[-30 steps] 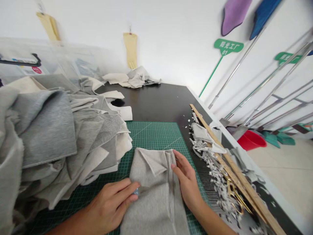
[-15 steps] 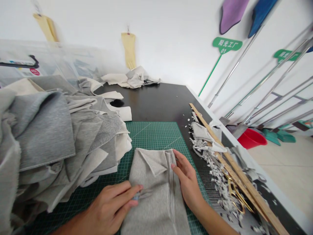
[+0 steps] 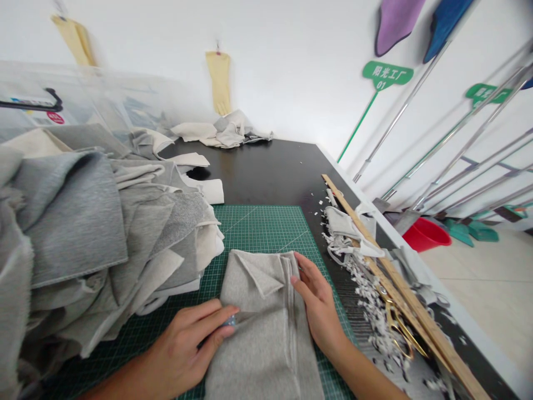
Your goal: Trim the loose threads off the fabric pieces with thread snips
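Observation:
A folded piece of grey fleece fabric lies on a green cutting mat, with one corner turned back at its top. My left hand rests at the fabric's left side, its fingers pinched on a small blue tool, too small to name exactly. My right hand lies with its fingers apart on the fabric's right edge, holding nothing. A slim fold runs lengthwise down the fabric between my hands.
A large heap of grey fabric pieces rises left of the mat. To the right lie a wooden ruler, gold-handled scissors and white scraps on the black table. A clear plastic bin stands behind the heap.
My left hand has shifted slightly on the fabric with the blue tool still in its fingers. My right hand stays in almost the same place.

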`<move>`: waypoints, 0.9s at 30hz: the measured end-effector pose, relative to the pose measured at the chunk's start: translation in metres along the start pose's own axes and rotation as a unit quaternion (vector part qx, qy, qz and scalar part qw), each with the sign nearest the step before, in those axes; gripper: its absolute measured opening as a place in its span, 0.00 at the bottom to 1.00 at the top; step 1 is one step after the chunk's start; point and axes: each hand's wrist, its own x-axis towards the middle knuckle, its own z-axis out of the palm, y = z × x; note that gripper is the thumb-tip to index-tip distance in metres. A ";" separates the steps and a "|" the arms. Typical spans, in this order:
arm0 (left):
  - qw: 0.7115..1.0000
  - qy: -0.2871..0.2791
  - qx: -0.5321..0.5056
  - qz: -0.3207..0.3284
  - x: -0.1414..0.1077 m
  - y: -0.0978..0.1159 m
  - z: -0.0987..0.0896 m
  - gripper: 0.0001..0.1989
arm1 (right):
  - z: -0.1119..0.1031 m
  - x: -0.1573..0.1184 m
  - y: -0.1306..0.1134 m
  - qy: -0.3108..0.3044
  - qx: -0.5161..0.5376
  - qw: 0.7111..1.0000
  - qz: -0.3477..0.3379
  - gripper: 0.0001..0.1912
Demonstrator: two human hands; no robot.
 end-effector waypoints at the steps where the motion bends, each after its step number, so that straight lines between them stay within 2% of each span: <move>1: 1.000 0.002 0.005 -0.002 0.000 0.001 -0.001 0.14 | 0.000 0.000 0.000 -0.001 0.000 1.000 0.000 0.25; 6: 1.000 -0.011 0.008 -0.006 0.002 0.000 -0.001 0.15 | 0.001 0.001 0.000 0.000 -0.004 1.000 -0.003 0.25; 12: 1.000 0.022 0.008 0.012 0.001 0.001 -0.001 0.14 | 0.000 0.000 0.000 -0.003 -0.007 1.000 -0.005 0.25; 17: 1.000 -0.001 0.015 0.000 -0.002 -0.002 0.000 0.16 | 0.000 0.000 0.001 -0.002 -0.001 1.000 -0.004 0.25; 23: 1.000 0.019 -0.006 0.016 -0.003 -0.002 0.003 0.14 | 0.001 0.001 0.000 -0.002 0.004 1.000 0.000 0.25; 27: 1.000 -0.001 0.003 0.008 -0.003 -0.001 0.000 0.15 | 0.002 0.001 -0.002 0.004 0.002 1.000 -0.001 0.25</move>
